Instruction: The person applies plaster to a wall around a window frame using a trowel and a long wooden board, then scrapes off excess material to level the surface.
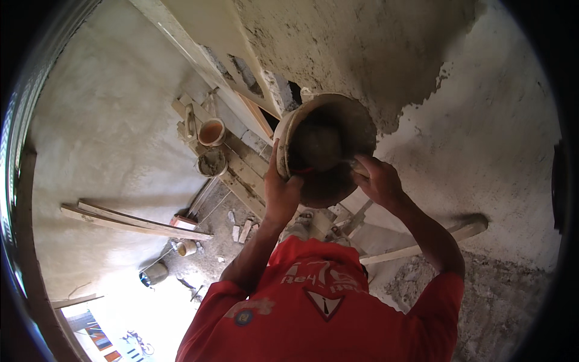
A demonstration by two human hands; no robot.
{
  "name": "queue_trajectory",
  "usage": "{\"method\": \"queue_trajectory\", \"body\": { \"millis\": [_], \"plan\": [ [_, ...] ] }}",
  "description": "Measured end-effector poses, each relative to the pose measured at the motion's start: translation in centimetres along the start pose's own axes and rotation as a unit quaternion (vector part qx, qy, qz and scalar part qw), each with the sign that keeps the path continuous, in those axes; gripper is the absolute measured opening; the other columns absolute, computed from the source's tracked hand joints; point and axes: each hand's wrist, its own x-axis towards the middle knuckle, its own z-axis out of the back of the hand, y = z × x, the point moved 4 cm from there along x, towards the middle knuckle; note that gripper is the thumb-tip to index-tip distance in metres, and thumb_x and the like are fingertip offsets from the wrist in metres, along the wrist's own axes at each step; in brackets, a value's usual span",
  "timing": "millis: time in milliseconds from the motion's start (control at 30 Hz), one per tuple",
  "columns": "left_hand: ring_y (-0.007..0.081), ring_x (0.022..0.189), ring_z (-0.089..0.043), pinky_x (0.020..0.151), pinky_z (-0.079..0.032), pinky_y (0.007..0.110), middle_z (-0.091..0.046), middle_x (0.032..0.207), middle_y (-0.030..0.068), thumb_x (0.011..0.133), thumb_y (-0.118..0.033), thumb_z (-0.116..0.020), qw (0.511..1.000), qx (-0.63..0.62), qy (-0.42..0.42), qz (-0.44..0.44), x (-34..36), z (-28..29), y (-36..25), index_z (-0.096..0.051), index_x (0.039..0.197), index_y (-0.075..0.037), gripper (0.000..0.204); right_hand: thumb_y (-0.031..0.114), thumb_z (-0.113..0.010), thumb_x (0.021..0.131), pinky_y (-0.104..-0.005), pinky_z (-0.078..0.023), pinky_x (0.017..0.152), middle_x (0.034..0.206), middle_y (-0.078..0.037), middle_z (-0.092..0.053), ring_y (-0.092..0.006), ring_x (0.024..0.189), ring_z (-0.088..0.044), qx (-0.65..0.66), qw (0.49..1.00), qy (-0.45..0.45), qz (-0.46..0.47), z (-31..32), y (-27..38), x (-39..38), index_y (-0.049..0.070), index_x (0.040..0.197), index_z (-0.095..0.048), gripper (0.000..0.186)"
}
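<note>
A mortar-crusted bucket (282,136) is held up and tilted, its dark mouth facing me. My left hand (282,193) is closed on its left rim, thumb over the edge. At the lower right rim my right hand (381,180) is closed round the handle of a trowel (360,169), which reaches into the bucket. A grey lump of mortar (322,146) shows in the shaded inside, and the trowel's blade is hard to make out there. Right above the bucket, wet dark plaster (356,54) covers part of the wall and ends in a ragged edge.
Scaffold planks (241,169) run below me, carrying a bucket of brownish liquid (211,131), a mortar bucket (212,163) and a plastering float (190,120). Long boards (132,222) lean at the left. A beam (428,241) juts out at the right. Rubble and containers lie on the floor.
</note>
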Motion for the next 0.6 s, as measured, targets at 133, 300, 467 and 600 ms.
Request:
{"method": "queue_trajectory", "body": {
  "millis": [133,300,467,600],
  "plan": [
    [0.0199,0.108,-0.059,0.092,-0.047,0.031,-0.061,0.120,0.0122,0.077,-0.001,-0.055,0.993,-0.099,-0.024,0.054,0.5,0.4,0.2,-0.045,0.137,0.001,0.061,0.028,-0.069,0.082,-0.0482,-0.054,0.073,0.090,-0.021,-0.068,-0.0375,0.083,-0.068,-0.120,0.990,0.063,-0.029,2.9,0.3,1.1,0.012,0.119,-0.060,0.041],
    [0.0196,0.101,-0.060,0.088,-0.048,0.030,-0.063,0.113,0.0105,0.072,0.003,-0.054,0.975,-0.180,-0.100,0.086,1.2,1.1,0.5,-0.051,0.131,0.001,0.060,0.030,-0.070,0.082,-0.0481,-0.054,0.077,0.095,-0.019,-0.069,-0.0392,0.087,-0.067,-0.104,0.992,0.073,-0.014,6.2,2.8,2.6,0.011,0.119,-0.060,0.043],
    [0.0207,0.100,-0.061,0.090,-0.048,0.031,-0.064,0.111,0.0114,0.069,0.006,-0.053,0.962,-0.199,-0.153,0.109,1.4,2.5,1.8,-0.053,0.129,0.002,0.061,0.026,-0.074,0.079,-0.0473,-0.052,0.082,0.099,-0.019,-0.068,-0.0395,0.095,-0.065,-0.066,0.991,0.118,-0.026,10.8,7.8,5.0,0.009,0.116,-0.057,0.044],
    [0.0206,0.096,-0.062,0.086,-0.049,0.030,-0.064,0.108,0.0105,0.068,0.008,-0.053,0.949,-0.235,-0.194,0.080,0.6,4.6,2.9,-0.052,0.128,0.002,0.060,0.019,-0.078,0.076,-0.0453,-0.053,0.079,0.094,-0.018,-0.067,-0.0381,0.090,-0.066,-0.057,0.988,0.122,0.082,13.8,12.9,7.5,0.007,0.111,-0.053,0.045]
  ]
}}
